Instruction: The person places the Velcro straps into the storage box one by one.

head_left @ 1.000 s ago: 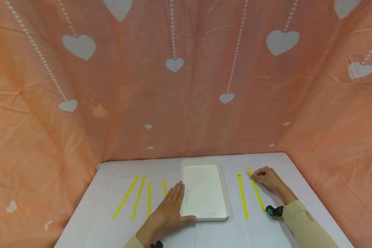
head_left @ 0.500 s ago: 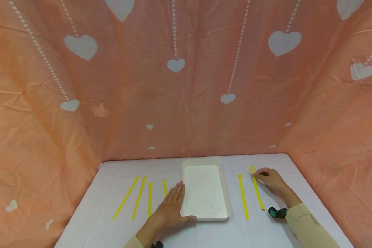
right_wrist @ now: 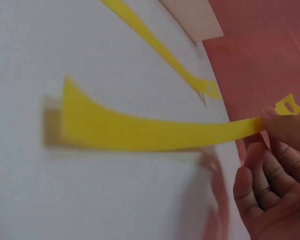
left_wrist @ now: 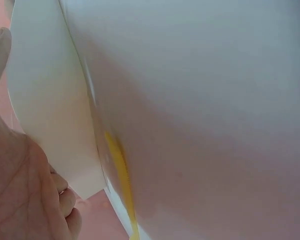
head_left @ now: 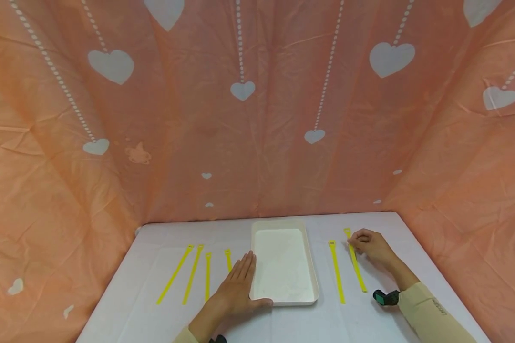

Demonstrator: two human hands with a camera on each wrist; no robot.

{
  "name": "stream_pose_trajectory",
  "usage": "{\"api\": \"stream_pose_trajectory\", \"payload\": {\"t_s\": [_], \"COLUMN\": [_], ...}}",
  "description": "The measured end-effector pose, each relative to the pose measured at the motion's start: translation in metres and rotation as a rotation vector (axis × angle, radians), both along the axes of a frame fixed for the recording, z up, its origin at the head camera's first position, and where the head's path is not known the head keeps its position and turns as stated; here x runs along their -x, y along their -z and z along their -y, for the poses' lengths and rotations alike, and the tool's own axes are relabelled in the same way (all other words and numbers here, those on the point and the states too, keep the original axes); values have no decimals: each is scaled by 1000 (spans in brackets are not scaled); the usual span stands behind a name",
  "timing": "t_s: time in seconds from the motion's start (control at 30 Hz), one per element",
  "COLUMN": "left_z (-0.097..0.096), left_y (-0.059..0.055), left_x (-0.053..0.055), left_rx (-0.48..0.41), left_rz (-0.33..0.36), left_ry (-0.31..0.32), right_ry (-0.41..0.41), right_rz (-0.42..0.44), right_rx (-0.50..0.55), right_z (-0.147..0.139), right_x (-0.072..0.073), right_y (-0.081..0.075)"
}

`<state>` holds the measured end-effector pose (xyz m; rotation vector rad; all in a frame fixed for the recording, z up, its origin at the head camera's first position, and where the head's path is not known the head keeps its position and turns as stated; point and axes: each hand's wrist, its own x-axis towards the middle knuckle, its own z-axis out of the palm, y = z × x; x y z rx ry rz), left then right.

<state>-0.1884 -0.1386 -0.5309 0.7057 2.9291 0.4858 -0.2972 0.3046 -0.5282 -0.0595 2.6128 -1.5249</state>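
Observation:
My right hand (head_left: 371, 247) pinches a flat yellow cable tie (head_left: 357, 272) between thumb and fingers, just below its slotted head. In the right wrist view, this cable tie (right_wrist: 140, 134) curves from the fingertips, its free tail raised over a shadow on the white cloth. Flat against the left edge of a shallow white tray (head_left: 283, 267) lies my left hand (head_left: 236, 288), fingers straight and thumb along the near rim. The left wrist view shows that hand's palm (left_wrist: 20, 185) beside the tray's side wall (left_wrist: 52, 95). Nothing lies in the tray.
A second yellow cable tie (head_left: 336, 272) lies between the tray and my right hand. Several more, among them one slanted cable tie (head_left: 174, 275), are spread left of the tray; my left hand partly covers the nearest. Peach curtains (head_left: 274, 181) with hearts enclose the white-covered table (head_left: 146, 267).
My right hand has shifted slightly right and up, and the head end of its cable tie has moved a little with it. The left hand and tray hold their places.

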Motion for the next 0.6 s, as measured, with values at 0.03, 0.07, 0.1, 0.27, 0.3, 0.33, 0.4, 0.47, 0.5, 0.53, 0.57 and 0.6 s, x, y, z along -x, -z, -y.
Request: {"api": "stream_pose_trajectory", "payload": {"t_s": [0.03, 0.07, 0.1, 0.27, 0.3, 0.33, 0.4, 0.47, 0.5, 0.53, 0.57, 0.6], "left_z": [0, 0, 0, -2, -2, -2, -2, -1, -1, -1, 0, 0], "left_y": [1, 3, 2, -4, -6, -6, -7, -6, -5, -5, -3, -2], "left_x": [0, 1, 0, -2, -3, -3, -3, -3, -3, -3, -3, -2], "left_rx": [9, 17, 29, 52, 51, 45, 33, 16, 6, -3, -2, 0], "left_rz": [-1, -4, -6, -7, -6, -5, -7, -6, -6, -6, -5, -4], "left_ry": [-4, -6, -7, -3, -1, 1, 5, 11, 12, 13, 12, 9], "right_ry": [-2, 2, 6, 13, 15, 17, 15, 13, 10, 10, 14, 20], "right_rz": [-13, -22, -34, -115, -127, -142, -162, -178, -185, -189, -188, -188], "right_rx": [9, 18, 25, 55, 64, 72, 98, 119, 131, 136, 140, 137], "right_z": [1, 3, 4, 11, 12, 13, 16, 19, 21, 22, 24, 26], "right_x": [-1, -2, -2, -5, -5, -6, -7, -8, -9, -9, -9, -9], "right_y": [-1, -2, -3, -9, -11, -13, -16, -19, -20, -21, -22, -24]}}
